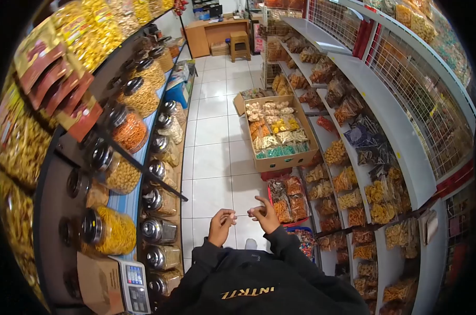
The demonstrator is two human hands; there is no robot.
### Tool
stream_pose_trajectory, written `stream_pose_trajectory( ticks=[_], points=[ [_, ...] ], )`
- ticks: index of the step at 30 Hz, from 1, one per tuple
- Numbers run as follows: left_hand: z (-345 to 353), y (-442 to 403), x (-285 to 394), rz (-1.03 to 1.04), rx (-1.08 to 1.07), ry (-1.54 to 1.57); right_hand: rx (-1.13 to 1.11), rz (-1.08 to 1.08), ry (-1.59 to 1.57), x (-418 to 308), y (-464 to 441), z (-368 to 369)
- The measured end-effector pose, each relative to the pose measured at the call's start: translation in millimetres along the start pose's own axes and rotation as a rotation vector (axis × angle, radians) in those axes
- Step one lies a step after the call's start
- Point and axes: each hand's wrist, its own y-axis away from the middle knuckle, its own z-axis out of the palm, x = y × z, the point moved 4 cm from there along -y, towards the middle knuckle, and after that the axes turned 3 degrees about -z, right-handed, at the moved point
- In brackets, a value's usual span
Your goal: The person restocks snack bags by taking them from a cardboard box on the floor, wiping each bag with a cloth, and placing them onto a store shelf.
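My left hand [221, 227] is raised in front of my chest over the tiled floor, its fingers loosely bent and pointing to the right. Nothing shows in it. Facing it across a small gap is my right hand [265, 216], with the index finger stretched out and the thumb apart; it is empty as well. Close to my right hand, on the floor, stands a red-rimmed crate [270, 195] of packed brown and orange snacks. A blue basket [312, 242] with small colourful packets sits beside my right sleeve.
An open cardboard box [286, 161] of bagged snacks stands ahead on the right. Shelves [390, 113] with snack bags line the right side. On the left, shelves carry lidded jars [112, 231] and a scale [134, 283]. A wooden stool [240, 46] and desk [198, 39] stand at the back.
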Motion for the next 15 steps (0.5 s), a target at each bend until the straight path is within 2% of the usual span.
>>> stream_pose_trajectory(
  ticks=[9, 15],
  points=[
    [60, -154, -33, -0.192, -0.387, -0.013, 0.275, 0.05, -0.072, 7, -87, -74],
    [84, -282, -19, -0.242, -0.514, -0.041, 0.424, 0.065, -0.172, -2, -178, -110]
  ],
)
